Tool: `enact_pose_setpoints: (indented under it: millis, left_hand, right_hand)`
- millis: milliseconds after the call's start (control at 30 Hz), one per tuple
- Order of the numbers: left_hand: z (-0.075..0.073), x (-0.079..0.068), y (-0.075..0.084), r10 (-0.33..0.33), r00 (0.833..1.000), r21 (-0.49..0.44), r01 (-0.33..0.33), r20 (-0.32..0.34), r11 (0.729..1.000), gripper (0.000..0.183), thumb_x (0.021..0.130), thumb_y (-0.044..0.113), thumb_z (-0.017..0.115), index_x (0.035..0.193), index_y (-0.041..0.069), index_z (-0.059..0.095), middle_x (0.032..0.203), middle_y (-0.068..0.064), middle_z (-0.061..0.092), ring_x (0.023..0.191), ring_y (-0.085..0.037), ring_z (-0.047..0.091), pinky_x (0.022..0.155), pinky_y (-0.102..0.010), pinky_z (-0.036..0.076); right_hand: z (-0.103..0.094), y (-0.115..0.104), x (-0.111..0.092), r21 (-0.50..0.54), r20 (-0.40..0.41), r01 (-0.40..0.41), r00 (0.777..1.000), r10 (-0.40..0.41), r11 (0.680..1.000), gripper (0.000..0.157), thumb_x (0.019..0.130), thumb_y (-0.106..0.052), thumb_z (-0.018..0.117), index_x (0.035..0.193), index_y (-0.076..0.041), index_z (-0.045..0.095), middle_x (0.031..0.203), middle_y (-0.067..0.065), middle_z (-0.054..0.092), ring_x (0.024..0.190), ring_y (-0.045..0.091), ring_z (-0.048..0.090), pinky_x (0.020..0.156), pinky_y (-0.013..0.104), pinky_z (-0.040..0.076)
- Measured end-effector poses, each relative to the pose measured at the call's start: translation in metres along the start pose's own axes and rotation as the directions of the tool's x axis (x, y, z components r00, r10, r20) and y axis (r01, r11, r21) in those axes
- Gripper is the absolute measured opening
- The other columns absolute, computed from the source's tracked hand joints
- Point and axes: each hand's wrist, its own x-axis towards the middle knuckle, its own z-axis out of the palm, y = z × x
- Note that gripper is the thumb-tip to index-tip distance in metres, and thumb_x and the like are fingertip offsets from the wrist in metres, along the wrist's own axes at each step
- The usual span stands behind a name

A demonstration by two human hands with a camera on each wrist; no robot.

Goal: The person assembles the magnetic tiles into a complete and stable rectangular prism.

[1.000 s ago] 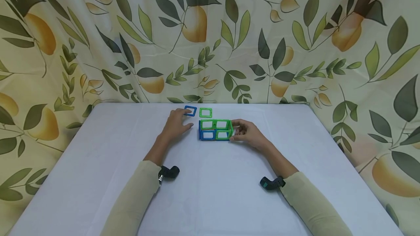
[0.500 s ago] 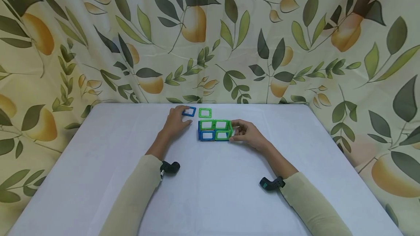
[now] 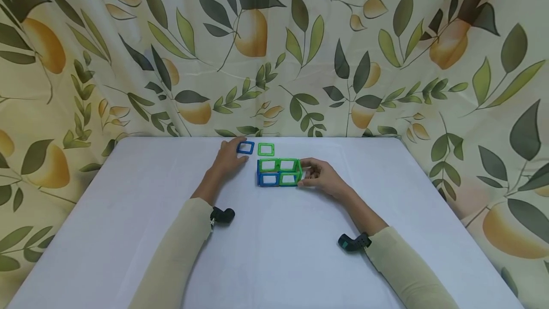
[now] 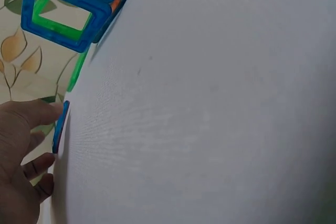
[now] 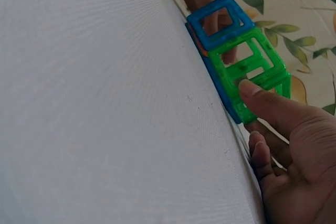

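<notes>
A box of see-through magnetic tiles (image 3: 279, 172), blue at its left and green at its right, stands on the white table. My right hand (image 3: 323, 178) holds its right end, with the thumb (image 5: 252, 88) on a green tile in the right wrist view. Behind the box lie two loose square tiles, a green tile (image 3: 266, 155) and a blue tile (image 3: 246, 153). My left hand (image 3: 227, 156) is at the blue tile, fingertips by its far left corner and thumb near its front edge. The left wrist view shows this blue tile (image 4: 60, 129) edge-on beside the fingers.
White cloth covers the table (image 3: 274, 252). A leaf-and-fruit patterned curtain (image 3: 274, 85) hangs right behind its back edge. Dark camera straps (image 3: 223, 216) sit on both wrists.
The left fingertips have shifted from the blue tile's middle to its far left corner, and the tile has turned slightly. The right hand stays at the box.
</notes>
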Motion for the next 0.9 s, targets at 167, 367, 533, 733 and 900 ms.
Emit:
enact_pose_setpoints:
  millis: [167, 367, 533, 733, 900]
  left_hand:
    - [-0.001, 0.000, -0.002, -0.040, 0.999, -0.009, 0.040, 0.028, 0.999, 0.066, 0.101, 0.019, 0.071, 0.161, 0.015, 0.044, 0.155, -0.014, 0.048, 0.126, -0.032, 0.045, 0.110, -0.052, 0.041]
    - [-0.002, 0.001, -0.003, -0.001, 1.000, -0.008, 0.001, 0.015, 1.000, 0.066, 0.100, 0.017, 0.073, 0.159, 0.011, 0.045, 0.158, -0.013, 0.047, 0.134, -0.033, 0.043, 0.114, -0.049, 0.038]
    - [-0.002, 0.002, -0.004, 0.006, 1.000, -0.008, -0.006, 0.008, 1.000, 0.067, 0.099, 0.018, 0.074, 0.160, 0.013, 0.044, 0.163, -0.010, 0.042, 0.143, -0.032, 0.039, 0.118, -0.047, 0.035]
    - [-0.003, 0.005, -0.007, -0.005, 1.000, 0.021, 0.004, 0.028, 1.000, 0.068, 0.100, 0.021, 0.074, 0.161, 0.012, 0.043, 0.164, -0.011, 0.041, 0.141, -0.035, 0.040, 0.116, -0.049, 0.036]
    - [-0.003, 0.008, -0.011, 0.002, 0.999, 0.040, -0.004, 0.040, 0.999, 0.067, 0.101, 0.025, 0.074, 0.159, 0.010, 0.045, 0.163, -0.016, 0.038, 0.146, -0.038, 0.035, 0.118, -0.052, 0.033]
  right_hand:
    - [0.001, 0.000, -0.001, -0.003, -0.003, 0.005, 1.000, -0.005, 1.000, 0.066, 0.084, -0.006, 0.089, 0.142, 0.000, 0.060, 0.110, 0.018, 0.062, 0.087, 0.025, 0.053, 0.071, 0.024, 0.046]
    - [0.001, 0.000, -0.001, 0.003, -0.012, 0.015, 1.000, -0.015, 1.000, 0.066, 0.083, -0.004, 0.089, 0.143, 0.000, 0.060, 0.111, 0.020, 0.061, 0.089, 0.026, 0.052, 0.071, 0.025, 0.045]
    - [0.001, -0.001, -0.001, 0.011, -0.012, 0.014, 1.000, -0.014, 1.000, 0.065, 0.083, -0.003, 0.089, 0.142, 0.000, 0.060, 0.110, 0.021, 0.061, 0.088, 0.026, 0.052, 0.071, 0.024, 0.045]
    - [0.001, 0.001, 0.000, 0.016, 0.001, 0.022, 1.000, -0.022, 1.000, 0.065, 0.083, -0.003, 0.088, 0.142, 0.002, 0.060, 0.108, 0.022, 0.061, 0.086, 0.024, 0.053, 0.070, 0.024, 0.045]
    - [0.001, 0.001, 0.000, 0.012, 0.000, 0.019, 1.000, -0.019, 1.000, 0.065, 0.083, -0.003, 0.088, 0.141, 0.001, 0.060, 0.107, 0.021, 0.061, 0.086, 0.025, 0.053, 0.070, 0.024, 0.045]
